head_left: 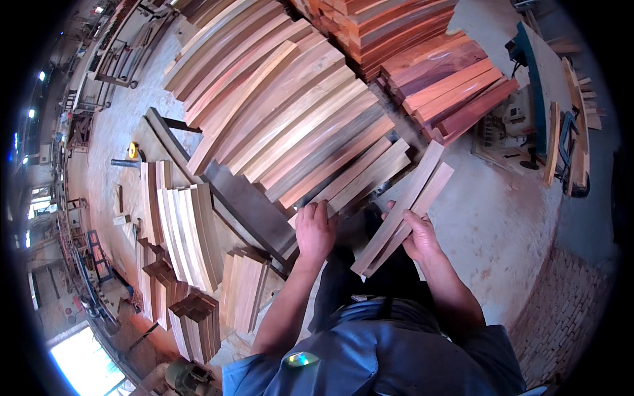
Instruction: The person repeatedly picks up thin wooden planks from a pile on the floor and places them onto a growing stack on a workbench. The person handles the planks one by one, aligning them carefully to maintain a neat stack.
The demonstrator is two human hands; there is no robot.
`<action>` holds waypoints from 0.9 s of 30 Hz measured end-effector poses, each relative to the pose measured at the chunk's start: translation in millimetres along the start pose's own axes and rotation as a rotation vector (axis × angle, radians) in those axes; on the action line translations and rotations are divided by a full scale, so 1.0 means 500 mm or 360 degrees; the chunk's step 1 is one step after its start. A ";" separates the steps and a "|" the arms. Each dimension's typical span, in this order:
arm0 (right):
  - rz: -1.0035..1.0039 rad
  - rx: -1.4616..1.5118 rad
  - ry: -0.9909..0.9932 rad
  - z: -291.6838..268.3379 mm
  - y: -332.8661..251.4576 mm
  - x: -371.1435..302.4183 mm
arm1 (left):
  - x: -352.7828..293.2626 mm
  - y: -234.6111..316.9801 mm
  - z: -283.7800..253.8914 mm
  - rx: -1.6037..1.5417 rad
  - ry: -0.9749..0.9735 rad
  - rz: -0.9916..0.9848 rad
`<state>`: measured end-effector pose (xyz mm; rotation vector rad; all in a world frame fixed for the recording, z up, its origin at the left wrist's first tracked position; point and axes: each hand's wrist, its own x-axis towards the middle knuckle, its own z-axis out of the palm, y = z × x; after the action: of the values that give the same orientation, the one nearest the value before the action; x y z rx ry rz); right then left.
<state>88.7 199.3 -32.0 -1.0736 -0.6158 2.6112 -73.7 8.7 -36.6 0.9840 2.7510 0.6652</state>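
Note:
My right hand grips two long wooden strips side by side, with a narrow gap between them. They slant up and away to the right, their near ends above my lap. My left hand is at the near edge of a broad stack of pale and brown wooden strips. Its fingers curl over the near end of a wooden strip there; the fingertips are partly hidden. The stack lies in front of me in slanting rows.
Reddish wooden planks are piled at the far right. On my left, bundles of short wood pieces stand by a dark metal frame. A yellow tape measure lies beyond. A blue-green machine stands at right, above the concrete floor.

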 end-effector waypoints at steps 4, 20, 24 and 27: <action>0.0043 -0.0062 0.0087 0.011 -0.008 -0.005 | 0.003 -0.013 -0.001 0.0049 0.0039 -0.0021; 0.0054 -0.0079 0.0017 0.016 0.002 0.008 | -0.007 -0.053 -0.029 -0.0320 0.0125 -0.0156; 0.0067 -0.0088 0.0057 0.019 -0.003 0.006 | -0.001 -0.117 -0.041 -0.0825 0.0534 -0.0707; 0.0063 -0.0075 0.0050 0.022 -0.004 0.009 | 0.005 -0.120 -0.049 -0.1014 0.0579 -0.0827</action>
<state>77.9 199.6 -26.6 -1.1504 -0.6588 2.6201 -116.6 -39.7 -41.8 0.0111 2.5764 1.5757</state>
